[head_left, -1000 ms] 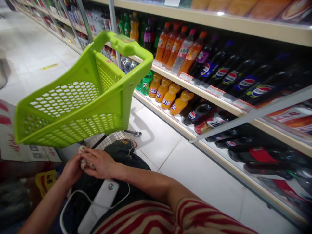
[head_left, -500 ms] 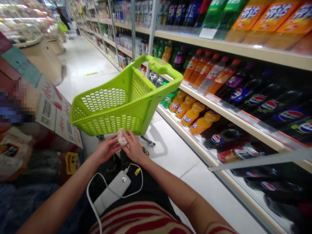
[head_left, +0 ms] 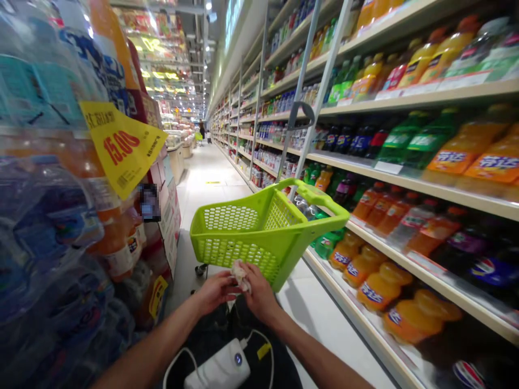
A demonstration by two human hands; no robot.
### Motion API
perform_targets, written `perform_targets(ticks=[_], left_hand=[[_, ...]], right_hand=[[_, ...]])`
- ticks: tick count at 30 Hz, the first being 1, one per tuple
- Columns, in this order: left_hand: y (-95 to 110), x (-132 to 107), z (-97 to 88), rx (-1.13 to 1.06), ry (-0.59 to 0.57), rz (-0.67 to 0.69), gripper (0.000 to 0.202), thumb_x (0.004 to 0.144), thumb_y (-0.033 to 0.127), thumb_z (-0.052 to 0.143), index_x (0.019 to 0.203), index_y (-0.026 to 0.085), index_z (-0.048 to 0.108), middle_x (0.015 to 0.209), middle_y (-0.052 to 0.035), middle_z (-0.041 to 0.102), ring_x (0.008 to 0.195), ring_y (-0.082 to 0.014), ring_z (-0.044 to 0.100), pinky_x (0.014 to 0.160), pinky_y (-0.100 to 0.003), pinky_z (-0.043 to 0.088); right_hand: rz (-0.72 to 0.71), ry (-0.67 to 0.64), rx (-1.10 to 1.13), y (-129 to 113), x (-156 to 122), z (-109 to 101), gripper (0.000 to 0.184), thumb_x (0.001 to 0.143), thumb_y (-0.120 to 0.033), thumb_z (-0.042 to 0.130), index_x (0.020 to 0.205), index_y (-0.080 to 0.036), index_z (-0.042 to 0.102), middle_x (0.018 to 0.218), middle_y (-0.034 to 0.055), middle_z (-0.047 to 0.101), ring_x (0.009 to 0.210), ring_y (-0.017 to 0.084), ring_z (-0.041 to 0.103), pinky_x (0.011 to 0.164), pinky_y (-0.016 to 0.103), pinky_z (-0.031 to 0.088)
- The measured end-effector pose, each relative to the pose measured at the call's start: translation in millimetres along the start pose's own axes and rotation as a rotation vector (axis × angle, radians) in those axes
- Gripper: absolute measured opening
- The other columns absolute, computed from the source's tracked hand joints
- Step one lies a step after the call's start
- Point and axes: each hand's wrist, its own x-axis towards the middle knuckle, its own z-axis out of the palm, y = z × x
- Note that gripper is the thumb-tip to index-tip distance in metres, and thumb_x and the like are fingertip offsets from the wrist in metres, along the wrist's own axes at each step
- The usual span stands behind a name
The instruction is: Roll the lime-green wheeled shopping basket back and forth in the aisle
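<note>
My right hand (head_left: 261, 292) is closed on a crumpled whitish tissue or cloth (head_left: 240, 275), just in front of the cart's near side. Beside it, my left hand (head_left: 215, 292) has its fingers loosely bent and apart, with their tips close to the crumpled piece; it holds nothing that I can see. Past both hands stands a lime-green shopping cart (head_left: 243, 229) with a perforated basket, its handle toward the shelves. A white power bank (head_left: 221, 367) with a white cable lies on my lap.
Along the right run shelves (head_left: 421, 175) packed with soda bottles, orange bottles (head_left: 375, 289) low down among them. To the left, wrapped bottles (head_left: 52, 216) are stacked beside a yellow price sign (head_left: 124, 146). A tiled aisle (head_left: 221, 181) leads away, with a distant person (head_left: 201, 128).
My view has tilted up and swung left, so more of the aisle and the price sign show. The right hand keeps the crumpled piece, with the left hand still beside it.
</note>
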Motion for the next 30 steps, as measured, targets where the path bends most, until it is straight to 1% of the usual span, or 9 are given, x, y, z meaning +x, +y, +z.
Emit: perform_targets(ticks=[4,10,13,16,20,23,25,27,30], left_hand=[[4,-20,-16.9,0.097,0.038,0.001,0.039,0.064,0.025,0.067,0.100,0.016,0.056,0.100,-0.0088,0.065,0.078,-0.0153,0.064,0.061,-0.022,0.045],[13,-28,-52.5,0.123,0.287,0.092,0.035,0.061,0.024,0.067,0.093,0.015,0.057,0.087,-0.0061,0.066,0.070,-0.0120,0.061,0.062,-0.022,0.042],[14,-28,-51.3,0.203,0.297,0.125,0.034,0.060,0.026,0.066,0.091,0.015,0.057,0.085,-0.0052,0.065,0.070,-0.0122,0.060,0.062,-0.023,0.042],[12,-29,-43.2,0.323,0.259,0.113,0.032,0.061,0.027,0.065,0.090,0.016,0.057,0.085,-0.0048,0.065,0.070,-0.0124,0.060,0.062,-0.023,0.041],[13,-22,-43.6,0.481,0.200,0.106,0.029,0.061,0.027,0.064,0.088,0.017,0.058,0.084,-0.0041,0.066,0.070,-0.0130,0.060,0.058,-0.022,0.040],[24,1,-55.4,0.644,0.283,0.196,0.025,0.061,0.022,0.061,0.086,0.016,0.060,0.081,-0.0042,0.066,0.070,-0.0144,0.060,0.058,-0.023,0.042],[36,23,-63.5,0.753,0.399,0.316,0.026,0.061,0.017,0.058,0.087,0.015,0.061,0.086,-0.0067,0.066,0.079,-0.0170,0.060,0.068,-0.026,0.045],[50,46,-68.1,0.803,0.483,0.420,0.035,0.060,0.013,0.056,0.096,0.014,0.059,0.102,-0.0103,0.063,0.098,-0.0208,0.057,0.084,-0.031,0.042],[67,75,-68.5,0.974,0.562,0.542,0.055,0.061,0.008,0.051,0.116,0.013,0.049,0.129,-0.0122,0.047,0.125,-0.0225,0.036,0.103,-0.036,0.027]], right_hand=[[-0.010,0.066,-0.110,10,40,-54,0.047,0.082,-0.017,0.038,0.130,-0.020,0.040,0.116,0.0091,0.058,0.104,0.018,0.057,0.088,0.035,0.049],[-0.105,0.108,-0.650,54,109,-165,0.036,0.084,-0.016,0.040,0.116,-0.020,0.056,0.127,0.0101,0.049,0.113,0.023,0.049,0.091,0.036,0.044],[-0.109,0.065,-0.810,82,119,-193,0.035,0.086,-0.017,0.038,0.116,-0.017,0.056,0.125,0.0132,0.051,0.111,0.024,0.050,0.090,0.039,0.042],[-0.027,0.037,-0.898,112,110,-195,0.033,0.086,-0.020,0.039,0.113,-0.015,0.058,0.121,0.0158,0.053,0.104,0.026,0.053,0.084,0.038,0.043],[0.072,0.016,-0.904,147,89,-172,0.033,0.085,-0.016,0.039,0.111,-0.017,0.059,0.120,0.0155,0.054,0.106,0.027,0.050,0.082,0.038,0.041],[0.088,0.044,-0.868,157,82,-150,0.034,0.084,-0.014,0.038,0.111,-0.016,0.059,0.122,0.0144,0.052,0.112,0.025,0.045,0.085,0.038,0.037],[0.075,0.056,-0.855,155,81,-139,0.034,0.083,-0.012,0.039,0.110,-0.017,0.059,0.124,0.0131,0.052,0.114,0.025,0.044,0.088,0.038,0.035],[0.037,0.054,-0.860,150,79,-133,0.034,0.080,-0.014,0.043,0.111,-0.017,0.058,0.127,0.0125,0.049,0.118,0.025,0.040,0.091,0.040,0.032],[-0.021,0.084,-0.900,150,74,-132,0.036,0.082,-0.025,0.048,0.117,-0.019,0.054,0.135,0.0125,0.041,0.124,0.028,0.033,0.096,0.047,0.027]])
